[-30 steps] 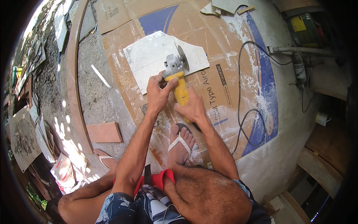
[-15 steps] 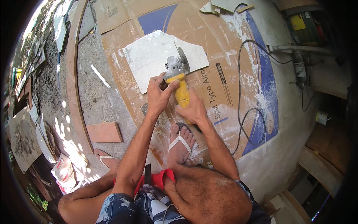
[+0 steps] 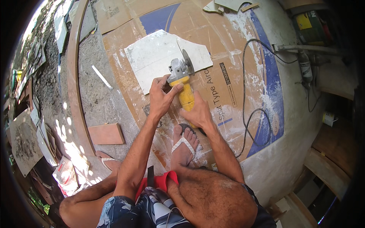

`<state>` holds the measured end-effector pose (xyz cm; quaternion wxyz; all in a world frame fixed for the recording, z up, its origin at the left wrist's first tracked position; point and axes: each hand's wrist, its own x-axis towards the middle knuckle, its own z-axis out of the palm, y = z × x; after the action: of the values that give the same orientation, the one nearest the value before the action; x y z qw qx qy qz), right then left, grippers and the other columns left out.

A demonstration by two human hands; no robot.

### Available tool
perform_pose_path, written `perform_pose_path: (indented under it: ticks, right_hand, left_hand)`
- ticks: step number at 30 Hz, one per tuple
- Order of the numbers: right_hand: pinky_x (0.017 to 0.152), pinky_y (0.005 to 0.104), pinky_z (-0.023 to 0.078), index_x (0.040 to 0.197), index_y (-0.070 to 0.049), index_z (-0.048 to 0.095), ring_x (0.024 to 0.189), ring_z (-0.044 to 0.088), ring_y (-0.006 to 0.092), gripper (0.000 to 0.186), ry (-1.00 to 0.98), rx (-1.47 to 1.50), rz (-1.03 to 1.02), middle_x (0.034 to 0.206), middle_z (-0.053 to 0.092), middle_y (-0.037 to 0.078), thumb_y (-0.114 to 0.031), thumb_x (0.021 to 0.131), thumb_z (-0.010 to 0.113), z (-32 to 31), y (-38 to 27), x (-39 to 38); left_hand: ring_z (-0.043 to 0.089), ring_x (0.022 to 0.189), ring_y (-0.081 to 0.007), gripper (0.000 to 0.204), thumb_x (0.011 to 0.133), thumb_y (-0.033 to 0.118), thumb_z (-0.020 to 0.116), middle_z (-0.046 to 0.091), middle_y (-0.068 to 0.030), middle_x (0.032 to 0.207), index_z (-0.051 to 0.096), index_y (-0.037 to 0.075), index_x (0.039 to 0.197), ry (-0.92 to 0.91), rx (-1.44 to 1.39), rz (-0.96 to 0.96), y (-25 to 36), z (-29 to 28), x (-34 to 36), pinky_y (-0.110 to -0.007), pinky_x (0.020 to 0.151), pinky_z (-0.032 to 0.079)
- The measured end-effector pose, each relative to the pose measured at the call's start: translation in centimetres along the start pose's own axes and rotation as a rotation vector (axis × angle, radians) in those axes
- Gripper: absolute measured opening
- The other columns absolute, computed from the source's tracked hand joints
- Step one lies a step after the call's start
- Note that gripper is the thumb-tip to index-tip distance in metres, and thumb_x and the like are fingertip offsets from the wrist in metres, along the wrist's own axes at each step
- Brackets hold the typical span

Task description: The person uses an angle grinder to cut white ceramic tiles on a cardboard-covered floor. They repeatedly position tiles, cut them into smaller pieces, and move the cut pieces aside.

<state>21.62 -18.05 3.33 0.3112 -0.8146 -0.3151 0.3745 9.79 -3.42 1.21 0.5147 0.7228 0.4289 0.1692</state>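
A yellow angle grinder (image 3: 186, 97) with a grey gear head and a thin disc (image 3: 188, 60) is in both my hands. My left hand (image 3: 162, 97) grips its front body, thumb on the yellow housing. My right hand (image 3: 199, 113) is wrapped round the rear of the housing. Beyond them an off-white board (image 3: 148, 57) with a faint line and angled edges lies on cardboard. The disc is over the board’s right part; whether it touches cannot be told. My right foot (image 3: 181, 148), in a white-strapped flip-flop, is just below the grinder.
Scuffed cardboard (image 3: 114, 34) covers the floor, with a looped black cord (image 3: 248, 129) on it. A long plank (image 3: 76, 57), wood block (image 3: 105, 133) and white strip (image 3: 102, 77) lie left, near stacked offcuts (image 3: 47, 140). Board scraps (image 3: 213, 5) lie at the top. A shelf (image 3: 327, 167) stands right.
The grinder and both my hands have shifted very slightly, by a few pixels. My grip looks the same, and the board stays under the disc.
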Motion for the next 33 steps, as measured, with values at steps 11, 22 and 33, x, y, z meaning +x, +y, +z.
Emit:
perform_pose_path:
  ticks: [11, 22, 33]
  right_hand:
    - [0.083, 0.0583, 0.059, 0.118, 0.002, 0.053, 0.097, 0.073, 0.0559, 0.057, -0.01, -0.008, 0.007, 0.099, 0.073, 0.036, -0.027, 0.079, 0.083, -0.1, 0.3, -0.5]
    - [0.082, 0.0582, 0.059, 0.119, 0.002, 0.052, 0.097, 0.073, 0.056, 0.058, -0.019, -0.001, 0.014, 0.098, 0.074, 0.036, -0.026, 0.079, 0.084, -0.1, 0.5, -1.0]
    - [0.084, 0.0584, 0.058, 0.123, 0.003, 0.054, 0.1, 0.071, 0.057, 0.061, -0.038, -0.009, 0.041, 0.103, 0.073, 0.037, -0.025, 0.078, 0.083, -0.6, 0.4, -2.0]
  left_hand:
    - [0.066, 0.096, -0.0176, 0.074, 0.092, 0.045, 0.09, 0.065, -0.0099, 0.115, 0.07, -0.005, 0.143, -0.008, 0.017, 0.038, 0.1, -0.5, 0.0, -0.033, 0.085, 0.056]
    - [0.07, 0.105, -0.0256, 0.068, 0.09, 0.046, 0.091, 0.066, -0.0153, 0.118, 0.073, -0.003, 0.134, -0.063, 0.036, 0.012, 0.8, -1.0, -0.2, -0.039, 0.093, 0.058]
    - [0.067, 0.105, -0.0261, 0.066, 0.087, 0.041, 0.094, 0.063, -0.0147, 0.12, 0.072, -0.003, 0.131, -0.097, 0.002, 0.093, -0.8, -0.8, -0.3, -0.039, 0.092, 0.057]
